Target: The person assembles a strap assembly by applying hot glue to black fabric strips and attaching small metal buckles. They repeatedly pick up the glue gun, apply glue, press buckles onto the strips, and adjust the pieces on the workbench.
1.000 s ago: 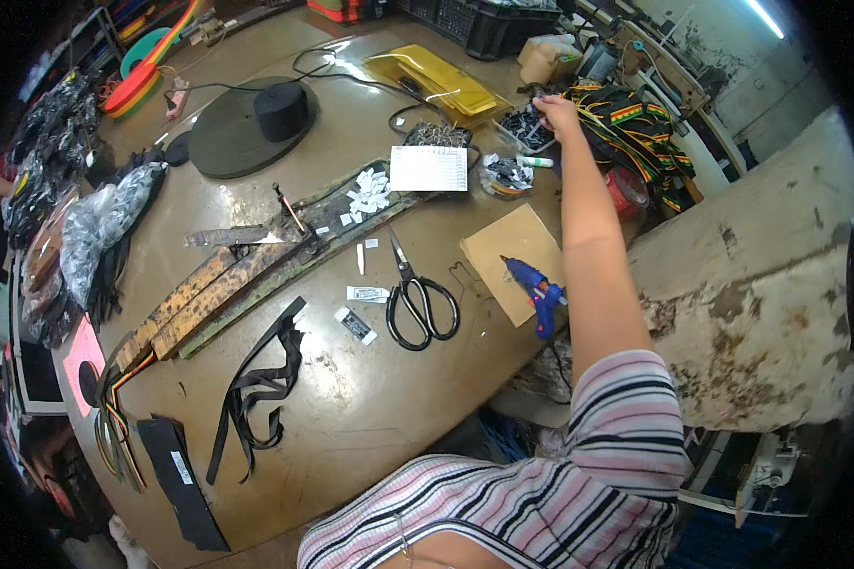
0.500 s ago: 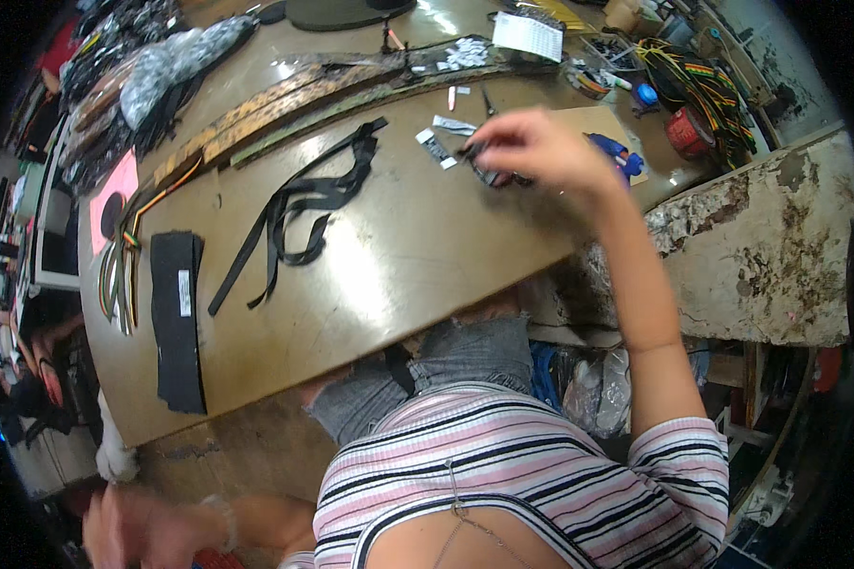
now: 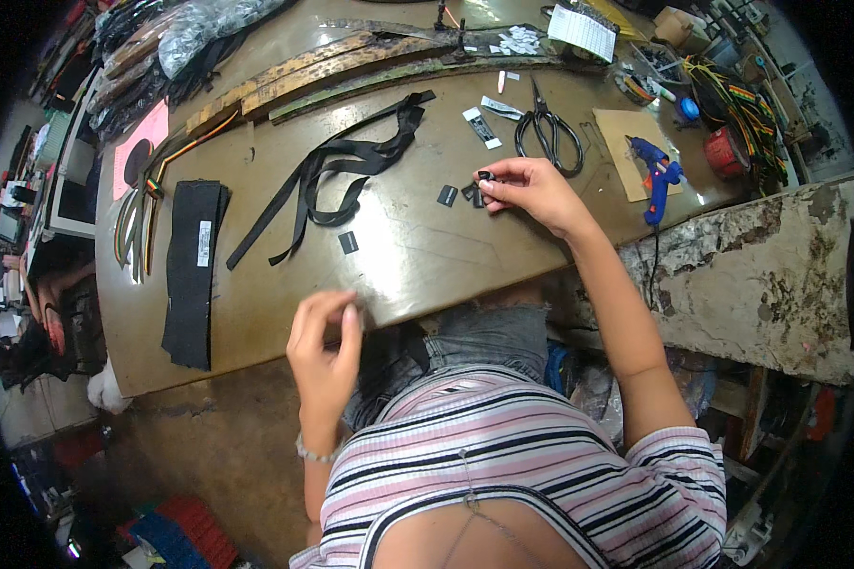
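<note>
Our right hand (image 3: 531,190) pinches a small black buckle (image 3: 485,176) just below the scissors (image 3: 545,135); left hand (image 3: 324,343) loosely curled, empty. That tiny piece could easily slip and skid away

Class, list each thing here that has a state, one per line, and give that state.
Scissors: blades shut, flat on the table.
Glue gun: lying on its side, cord over the edge.
Black straps: loose, tangled.
Black cloth: folded flat.
Right hand: pinching a small black piece.
Left hand: at the table edge, fingers curled.
</note>
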Action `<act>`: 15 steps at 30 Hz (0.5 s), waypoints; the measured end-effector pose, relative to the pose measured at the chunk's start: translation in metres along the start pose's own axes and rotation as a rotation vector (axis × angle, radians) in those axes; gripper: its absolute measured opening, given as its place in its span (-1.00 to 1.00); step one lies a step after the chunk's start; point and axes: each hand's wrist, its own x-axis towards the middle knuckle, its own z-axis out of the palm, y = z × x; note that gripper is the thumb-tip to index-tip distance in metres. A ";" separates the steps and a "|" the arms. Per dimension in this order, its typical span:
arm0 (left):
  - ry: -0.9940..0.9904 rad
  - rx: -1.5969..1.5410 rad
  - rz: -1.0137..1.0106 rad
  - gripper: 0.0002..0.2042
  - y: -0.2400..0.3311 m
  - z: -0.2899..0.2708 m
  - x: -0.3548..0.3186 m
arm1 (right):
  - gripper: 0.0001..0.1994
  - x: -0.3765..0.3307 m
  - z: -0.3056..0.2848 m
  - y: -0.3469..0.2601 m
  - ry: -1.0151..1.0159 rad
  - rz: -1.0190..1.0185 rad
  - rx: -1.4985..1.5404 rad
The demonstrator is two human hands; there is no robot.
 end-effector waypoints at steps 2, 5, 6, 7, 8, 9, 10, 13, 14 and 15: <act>0.033 0.258 0.196 -0.75 -0.005 0.018 0.024 | -0.74 -0.001 0.001 0.003 0.044 -0.024 -0.026; -0.014 0.407 0.289 -0.69 -0.012 0.042 0.041 | -0.75 -0.010 -0.003 -0.003 0.133 -0.054 -0.046; -0.007 0.446 0.328 -0.68 -0.011 0.050 0.043 | -0.75 -0.014 -0.009 -0.008 0.178 -0.032 -0.061; -0.026 0.482 0.350 -0.66 -0.010 0.058 0.043 | -0.76 -0.017 -0.019 -0.016 0.183 -0.090 -0.073; -0.069 0.465 0.331 -0.63 -0.007 0.067 0.044 | -0.76 -0.019 -0.035 -0.026 0.204 -0.113 -0.095; -0.105 0.474 0.366 -0.58 -0.003 0.076 0.045 | -0.77 -0.021 -0.055 -0.037 0.247 -0.106 -0.128; -0.129 0.452 0.398 -0.54 0.001 0.086 0.047 | -0.77 -0.021 -0.083 -0.050 0.300 -0.185 -0.228; -0.262 0.403 0.436 -0.42 0.010 0.114 0.064 | -0.73 -0.001 -0.200 -0.089 0.592 -0.427 -0.512; -0.291 0.382 0.435 -0.42 0.012 0.122 0.072 | -0.76 0.009 -0.247 -0.100 0.772 -0.392 -0.600; -0.307 0.380 0.459 -0.41 0.015 0.129 0.080 | -0.79 0.020 -0.293 -0.107 0.902 -0.433 -0.661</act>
